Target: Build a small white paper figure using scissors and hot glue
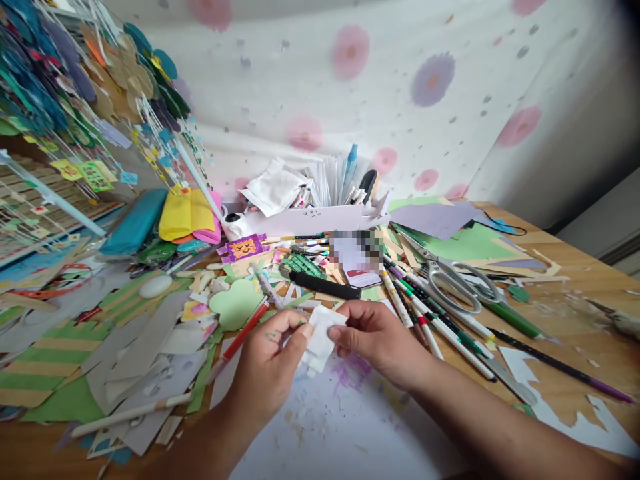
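A small, roughly square white piece of thin, soft-looking material, paper or cloth, I cannot tell which, is held between the two hands above the near middle of the wooden table. The left hand pinches its left edge between thumb and forefinger; the right hand pinches its right side between thumb and fingers. Its lower edge looks uneven and layered, so some folding or doubling seems done, though whether it is complete cannot be told. The piece is not yet set down, and the handling appears to be midway.

Below lies a large white sheet with purple scribbles and specks. The silver-grey metal scissors rest to the right, untouched, and the black-handled tool lies just beyond the hands, also unused. A pale green flower-shaped paper cut-out at left looks already cut, as do the green-and-tan striped paper pieces farther left. None of these is joined to the white piece.
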Demonstrator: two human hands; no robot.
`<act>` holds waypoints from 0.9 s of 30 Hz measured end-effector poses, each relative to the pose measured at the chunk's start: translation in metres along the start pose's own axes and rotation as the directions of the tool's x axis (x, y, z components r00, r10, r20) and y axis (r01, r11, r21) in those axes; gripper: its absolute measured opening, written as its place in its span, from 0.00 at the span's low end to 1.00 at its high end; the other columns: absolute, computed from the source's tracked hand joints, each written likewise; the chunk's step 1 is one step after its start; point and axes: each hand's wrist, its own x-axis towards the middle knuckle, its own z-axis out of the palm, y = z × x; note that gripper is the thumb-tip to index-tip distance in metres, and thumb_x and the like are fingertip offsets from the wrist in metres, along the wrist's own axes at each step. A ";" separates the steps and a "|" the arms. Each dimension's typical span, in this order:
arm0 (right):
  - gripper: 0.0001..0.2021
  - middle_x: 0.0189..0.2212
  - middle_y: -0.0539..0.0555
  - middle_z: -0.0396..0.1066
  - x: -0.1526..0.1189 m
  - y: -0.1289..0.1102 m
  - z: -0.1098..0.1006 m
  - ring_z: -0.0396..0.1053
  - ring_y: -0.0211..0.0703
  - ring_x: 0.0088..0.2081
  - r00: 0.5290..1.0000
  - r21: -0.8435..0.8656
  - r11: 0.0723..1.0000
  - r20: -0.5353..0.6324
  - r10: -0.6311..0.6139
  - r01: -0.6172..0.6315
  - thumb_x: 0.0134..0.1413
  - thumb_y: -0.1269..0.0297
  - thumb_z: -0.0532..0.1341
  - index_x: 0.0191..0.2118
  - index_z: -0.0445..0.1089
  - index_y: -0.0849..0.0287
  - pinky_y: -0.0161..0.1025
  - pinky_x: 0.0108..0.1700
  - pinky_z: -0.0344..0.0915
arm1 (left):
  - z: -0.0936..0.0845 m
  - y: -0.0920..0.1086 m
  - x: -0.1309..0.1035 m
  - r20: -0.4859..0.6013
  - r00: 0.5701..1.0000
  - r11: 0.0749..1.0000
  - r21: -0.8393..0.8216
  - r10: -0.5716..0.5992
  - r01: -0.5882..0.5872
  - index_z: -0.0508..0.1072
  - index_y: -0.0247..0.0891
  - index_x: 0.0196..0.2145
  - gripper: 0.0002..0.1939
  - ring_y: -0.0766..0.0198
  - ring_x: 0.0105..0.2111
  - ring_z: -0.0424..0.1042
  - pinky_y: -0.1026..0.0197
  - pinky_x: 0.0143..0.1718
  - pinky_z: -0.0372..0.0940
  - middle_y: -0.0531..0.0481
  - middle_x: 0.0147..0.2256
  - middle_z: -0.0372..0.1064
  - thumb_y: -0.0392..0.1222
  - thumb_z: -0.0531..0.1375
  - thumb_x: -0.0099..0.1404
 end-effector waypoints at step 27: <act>0.11 0.36 0.57 0.68 -0.017 -0.008 0.004 0.66 0.46 0.40 0.560 -0.742 0.198 0.275 -0.781 0.641 0.51 0.79 0.60 0.39 0.70 0.59 0.44 0.42 0.67 | 0.003 0.001 -0.005 0.057 0.989 0.975 0.171 0.134 -0.142 0.56 0.40 0.20 0.13 0.69 0.21 0.52 0.66 0.21 0.50 0.59 0.20 0.48 0.37 0.58 0.58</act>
